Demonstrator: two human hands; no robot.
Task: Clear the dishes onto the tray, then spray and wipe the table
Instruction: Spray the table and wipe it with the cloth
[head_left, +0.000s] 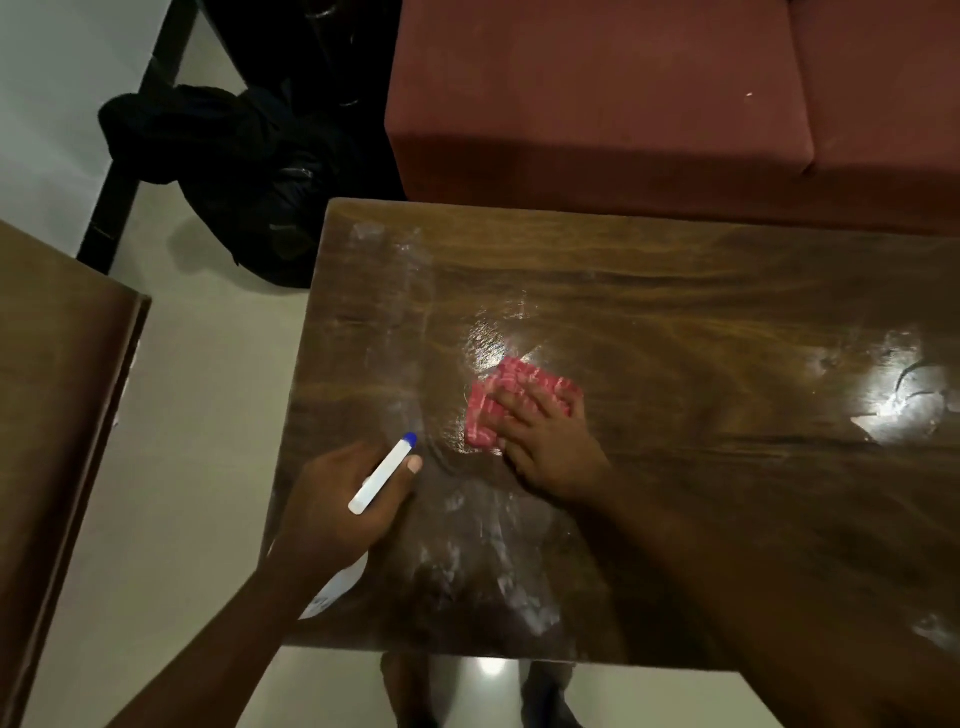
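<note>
A dark wooden table (675, 291) fills the middle of the head view, its top streaked with wet smears. My right hand (550, 441) lies flat, fingers spread, pressing a folded pink-and-white cloth (498, 395) onto the tabletop near the middle. My left hand (337, 499) hovers over the table's left front corner and grips a slim white spray bottle with a blue tip (382, 475), the tip pointing up and to the right. No dishes or tray are in view.
A red-brown sofa (623, 104) runs along the table's far side. A black bag (244, 171) lies on the pale floor at the far left. Another brown wooden surface (57, 389) stands to the left. My feet (483, 696) show below the table's near edge.
</note>
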